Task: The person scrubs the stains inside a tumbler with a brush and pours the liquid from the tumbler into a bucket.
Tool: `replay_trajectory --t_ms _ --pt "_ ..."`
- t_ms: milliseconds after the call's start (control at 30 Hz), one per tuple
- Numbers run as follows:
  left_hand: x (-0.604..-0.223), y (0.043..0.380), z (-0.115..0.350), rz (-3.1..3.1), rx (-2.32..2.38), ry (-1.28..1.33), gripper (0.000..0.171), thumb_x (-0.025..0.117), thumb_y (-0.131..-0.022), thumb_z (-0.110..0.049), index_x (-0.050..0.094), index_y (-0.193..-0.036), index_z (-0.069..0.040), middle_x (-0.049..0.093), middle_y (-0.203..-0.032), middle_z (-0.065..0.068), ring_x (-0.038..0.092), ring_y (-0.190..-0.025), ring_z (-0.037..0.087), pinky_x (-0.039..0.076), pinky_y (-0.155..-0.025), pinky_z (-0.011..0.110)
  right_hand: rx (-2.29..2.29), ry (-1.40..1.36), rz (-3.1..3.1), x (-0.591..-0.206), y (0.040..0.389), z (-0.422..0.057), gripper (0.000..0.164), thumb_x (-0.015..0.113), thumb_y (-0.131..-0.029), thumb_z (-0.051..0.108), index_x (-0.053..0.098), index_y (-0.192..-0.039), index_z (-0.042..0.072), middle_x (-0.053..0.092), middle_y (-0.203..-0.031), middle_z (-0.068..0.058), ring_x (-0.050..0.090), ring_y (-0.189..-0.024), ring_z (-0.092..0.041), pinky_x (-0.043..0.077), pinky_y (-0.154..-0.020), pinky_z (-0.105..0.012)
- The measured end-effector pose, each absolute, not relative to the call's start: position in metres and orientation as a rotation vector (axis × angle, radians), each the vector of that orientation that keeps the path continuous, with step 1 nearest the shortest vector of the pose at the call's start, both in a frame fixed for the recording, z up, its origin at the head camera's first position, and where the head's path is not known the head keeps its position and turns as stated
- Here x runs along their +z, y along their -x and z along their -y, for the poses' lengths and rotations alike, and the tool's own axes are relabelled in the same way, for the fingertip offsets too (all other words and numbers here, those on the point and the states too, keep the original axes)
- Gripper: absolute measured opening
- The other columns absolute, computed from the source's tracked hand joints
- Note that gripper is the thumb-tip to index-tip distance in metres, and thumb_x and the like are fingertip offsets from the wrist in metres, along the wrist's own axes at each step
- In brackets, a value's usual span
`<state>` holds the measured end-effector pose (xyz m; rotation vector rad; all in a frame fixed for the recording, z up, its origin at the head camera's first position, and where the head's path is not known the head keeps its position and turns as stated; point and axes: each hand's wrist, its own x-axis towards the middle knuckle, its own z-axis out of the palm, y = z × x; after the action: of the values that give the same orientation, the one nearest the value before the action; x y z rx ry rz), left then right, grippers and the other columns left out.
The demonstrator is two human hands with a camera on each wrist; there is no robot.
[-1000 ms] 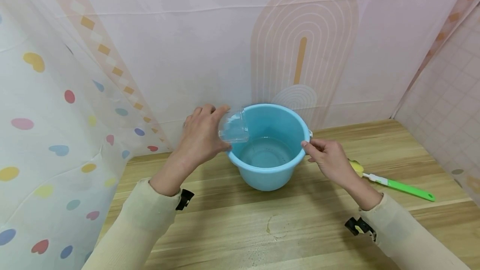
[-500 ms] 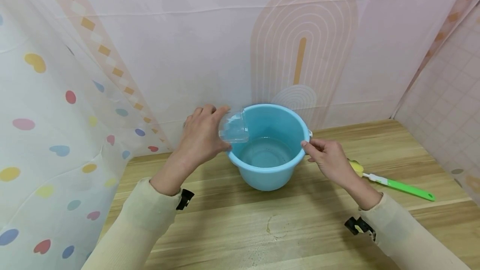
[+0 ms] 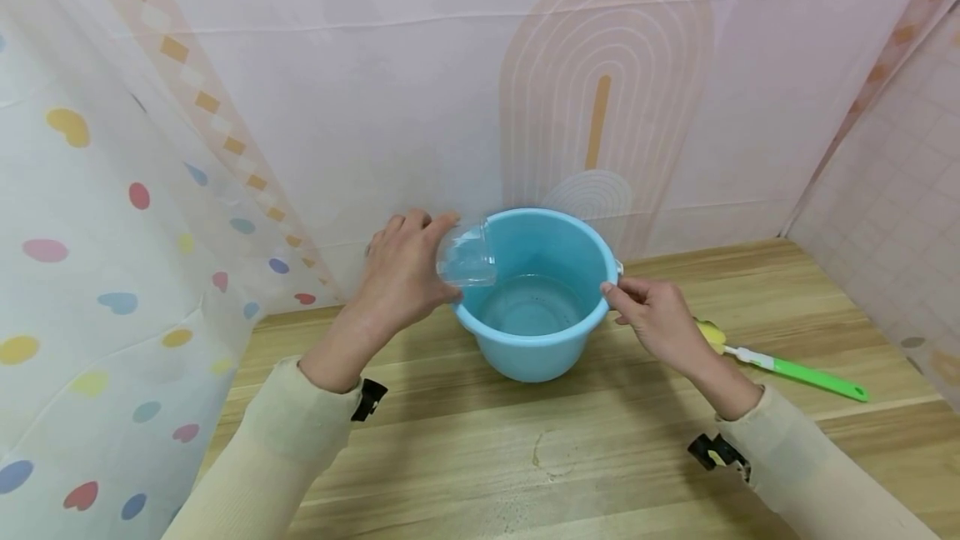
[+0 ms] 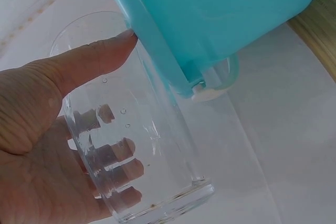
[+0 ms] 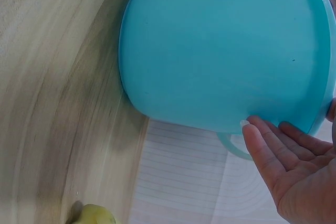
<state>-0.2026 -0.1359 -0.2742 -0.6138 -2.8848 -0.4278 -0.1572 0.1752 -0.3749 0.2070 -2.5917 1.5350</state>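
Observation:
My left hand (image 3: 401, 273) grips a clear cup (image 3: 467, 255), tipped on its side with its mouth over the left rim of a light blue bucket (image 3: 532, 358). In the left wrist view, the thumb lies across the cup (image 4: 163, 156) close by the bucket's rim, and the other fingers show through its clear wall. A few drops cling to the cup. Shallow water (image 3: 534, 307) covers the bucket's bottom. On the other side, my right hand (image 3: 660, 319) pinches the bucket's right rim, thumb on top and fingers under the lip against the outer wall (image 5: 210, 51).
The bucket stands on a wood-grain table (image 3: 420, 457) near the patterned curtain (image 3: 390, 107) behind. To the right lies a brush with a yellow head and a green handle (image 3: 817, 377). A wet ring mark (image 3: 551, 455) and small drops show on the table in front.

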Motion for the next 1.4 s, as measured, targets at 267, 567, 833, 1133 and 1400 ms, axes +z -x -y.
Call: replay_trajectory --t_ms 267,567,833,1133,1400 --pt "-0.2746 0.2025 0.1353 2.886 -0.436 0.618 0.095 0.102 -0.065 -0.014 0.057 -0.149 -0.007 0.06 -0.124 0.02 0.051 -0.113 0.04 0.044 -0.094 0.056 1.551 -0.218 2.587 -0.3748 0.1565 -0.1757 0.036 0.06 -0.108 0.02 0.07 -0.123 -0.012 0.075 -0.11 -0.024 0.073 -0.093 -0.041 0.063 -0.076 -0.035" --pt "-0.274 0.2021 0.1347 2.888 -0.427 0.621 0.096 0.102 -0.064 -0.012 0.057 -0.149 -0.007 0.061 -0.124 0.02 0.051 -0.114 0.04 0.044 -0.094 0.056 1.54 -0.208 2.6 -0.3745 0.1567 -0.1757 0.036 0.06 -0.108 0.021 0.071 -0.122 -0.011 0.075 -0.109 -0.023 0.074 -0.091 -0.039 0.063 -0.076 -0.039" --pt "-0.2729 0.2021 0.1335 2.887 -0.406 0.632 0.095 0.102 -0.065 -0.013 0.057 -0.148 -0.008 0.061 -0.124 0.02 0.051 -0.114 0.041 0.044 -0.094 0.057 1.541 -0.204 2.609 -0.3736 0.1556 -0.1774 0.037 0.06 -0.109 0.022 0.07 -0.124 -0.01 0.074 -0.112 -0.023 0.074 -0.092 -0.04 0.062 -0.076 -0.034" --pt "-0.2721 0.2015 0.1323 2.878 -0.397 0.658 0.095 0.102 -0.064 -0.013 0.057 -0.148 -0.008 0.061 -0.123 0.02 0.051 -0.114 0.041 0.044 -0.093 0.056 1.544 -0.19 2.612 -0.3735 0.1556 -0.1783 0.038 0.06 -0.109 0.022 0.07 -0.125 -0.01 0.074 -0.113 -0.024 0.074 -0.091 -0.04 0.062 -0.08 -0.05" --pt "-0.2717 0.2014 0.1315 2.886 -0.398 0.656 0.095 0.102 -0.064 -0.012 0.057 -0.148 -0.008 0.061 -0.123 0.02 0.051 -0.114 0.041 0.044 -0.094 0.057 1.547 -0.197 2.606 -0.3736 0.156 -0.1789 0.037 0.06 -0.109 0.021 0.07 -0.124 -0.011 0.074 -0.112 -0.024 0.074 -0.093 -0.04 0.062 -0.079 -0.048"
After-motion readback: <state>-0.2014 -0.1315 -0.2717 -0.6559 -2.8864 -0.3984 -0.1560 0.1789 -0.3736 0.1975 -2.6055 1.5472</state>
